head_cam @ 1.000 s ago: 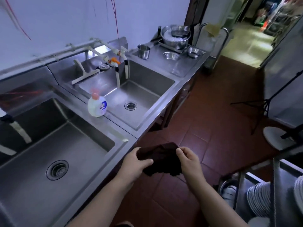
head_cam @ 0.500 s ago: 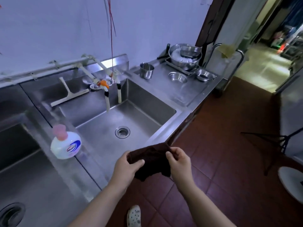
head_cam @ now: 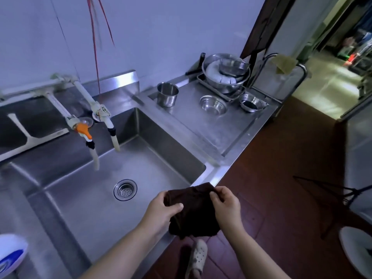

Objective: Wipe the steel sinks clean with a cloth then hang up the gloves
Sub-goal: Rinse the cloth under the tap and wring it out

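Observation:
A dark brown cloth (head_cam: 193, 214) hangs bunched between both hands over the front right corner of the steel sink (head_cam: 84, 198). My left hand (head_cam: 161, 210) grips its left edge with the thumb on top. My right hand (head_cam: 226, 206) pinches its upper right edge. The sink basin has a round drain strainer (head_cam: 125, 189) in its floor and two taps (head_cam: 94, 125) hanging above its back wall. No gloves are visible.
A steel cup (head_cam: 167, 94), small bowls (head_cam: 213, 105) and a stacked large bowl on a tray (head_cam: 226, 77) stand on the steel counter (head_cam: 201, 129) to the right. A detergent bottle (head_cam: 11, 254) sits bottom left. A squeegee (head_cam: 26, 135) lies behind the taps. Red tiled floor (head_cam: 281, 188) lies on the right.
The view has swung right and closer to the right-hand sink; the left sink has left the frame. Both hands still hold the cloth, now over the sink's front corner.

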